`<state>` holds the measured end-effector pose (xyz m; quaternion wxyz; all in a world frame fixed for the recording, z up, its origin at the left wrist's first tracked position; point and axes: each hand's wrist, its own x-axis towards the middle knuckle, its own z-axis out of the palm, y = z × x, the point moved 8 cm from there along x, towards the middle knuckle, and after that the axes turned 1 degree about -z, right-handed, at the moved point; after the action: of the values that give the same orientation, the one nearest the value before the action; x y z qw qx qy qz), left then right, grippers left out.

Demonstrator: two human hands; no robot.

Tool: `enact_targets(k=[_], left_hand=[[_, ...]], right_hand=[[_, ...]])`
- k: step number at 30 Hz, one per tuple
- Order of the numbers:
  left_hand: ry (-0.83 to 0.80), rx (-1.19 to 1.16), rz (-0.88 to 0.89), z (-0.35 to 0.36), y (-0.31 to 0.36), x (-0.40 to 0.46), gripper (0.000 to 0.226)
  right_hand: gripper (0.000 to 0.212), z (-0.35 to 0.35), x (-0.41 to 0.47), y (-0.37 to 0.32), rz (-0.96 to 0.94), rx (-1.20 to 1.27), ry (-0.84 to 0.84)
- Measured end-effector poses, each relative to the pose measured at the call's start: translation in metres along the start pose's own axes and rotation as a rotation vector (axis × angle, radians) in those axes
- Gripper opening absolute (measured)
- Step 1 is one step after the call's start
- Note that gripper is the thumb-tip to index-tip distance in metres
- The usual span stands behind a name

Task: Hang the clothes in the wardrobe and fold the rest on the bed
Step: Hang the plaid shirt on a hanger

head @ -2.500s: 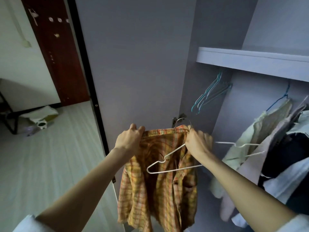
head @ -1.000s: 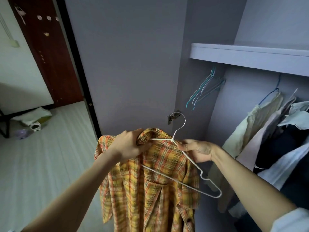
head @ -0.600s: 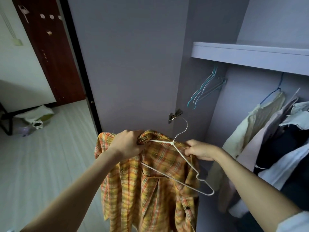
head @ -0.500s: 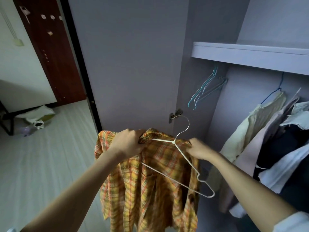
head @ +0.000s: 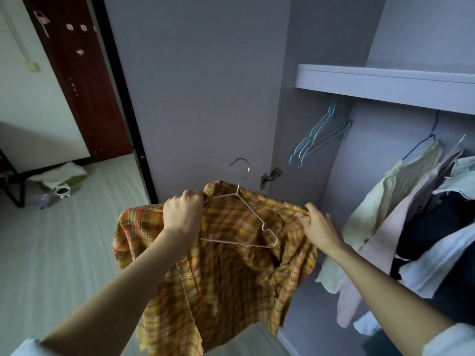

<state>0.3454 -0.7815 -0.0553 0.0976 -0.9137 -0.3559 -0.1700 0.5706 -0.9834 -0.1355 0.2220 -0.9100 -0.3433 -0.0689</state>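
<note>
Orange-yellow plaid cotton shirt (head: 221, 258) hangs before the open wardrobe. Left hand (head: 183, 214) pinches its collar where the thin white wire hanger (head: 246, 217) goes in; right hand (head: 318, 228) grips the right shoulder seam. Hanger's right arm lies outside the cloth (left of the right-hand fingers), still unsleeved.

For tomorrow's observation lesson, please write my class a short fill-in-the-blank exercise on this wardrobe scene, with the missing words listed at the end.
1. The left hand and right hand both grip a checked ____.
2. The white wire hanger lies partly inside the shirt, its ____ sticking up above the collar.
3. Empty hangers hang under the ____ inside the wardrobe.

Missing words: shirt; hook; shelf
</note>
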Motion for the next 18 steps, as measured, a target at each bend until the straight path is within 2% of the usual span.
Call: enact_targets(k=[5,6,9,10,11,12,14,15,16,18], left_hand=[[0.021,-0.233,-0.161,0.01,-0.015,0.0,0.022],[0.036,-0.3,-0.196,0.01,-0.017,0.0,0.02],[0.096,-0.461,-0.217,0.009,-0.018,-0.001,0.014],[0.114,-0.497,-0.194,0.008,-0.017,-0.002,0.014],[0.124,-0.526,-0.166,0.007,-0.017,-0.004,0.013],[0.129,-0.548,-0.14,0.007,-0.017,-0.006,0.012],[0.145,-0.575,-0.087,0.006,-0.017,-0.009,0.011],[0.159,-0.584,-0.063,0.005,-0.017,-0.011,0.01],[0.18,-0.593,-0.042,0.002,-0.017,-0.012,0.011],[0.213,-0.606,-0.003,-0.002,-0.017,-0.013,0.012]], right_hand=[[0.02,-0.032,-0.008,-0.051,-0.054,0.321,0.219],[0.02,-0.026,-0.01,-0.065,-0.119,0.394,0.126],[0.038,0.03,-0.033,-0.09,-0.201,0.378,-0.597],[0.046,0.036,-0.038,-0.086,-0.193,0.34,-0.671],[0.049,0.032,-0.031,-0.081,-0.199,0.33,-0.581],[0.046,0.017,-0.02,-0.074,-0.207,0.323,-0.372],[0.021,-0.02,-0.005,-0.062,-0.243,0.3,0.048],[0.009,-0.031,-0.002,-0.062,-0.279,0.297,0.122],[0.019,-0.036,0.002,-0.067,-0.308,0.272,0.101],[0.044,-0.023,0.008,-0.078,-0.339,0.224,-0.115]])
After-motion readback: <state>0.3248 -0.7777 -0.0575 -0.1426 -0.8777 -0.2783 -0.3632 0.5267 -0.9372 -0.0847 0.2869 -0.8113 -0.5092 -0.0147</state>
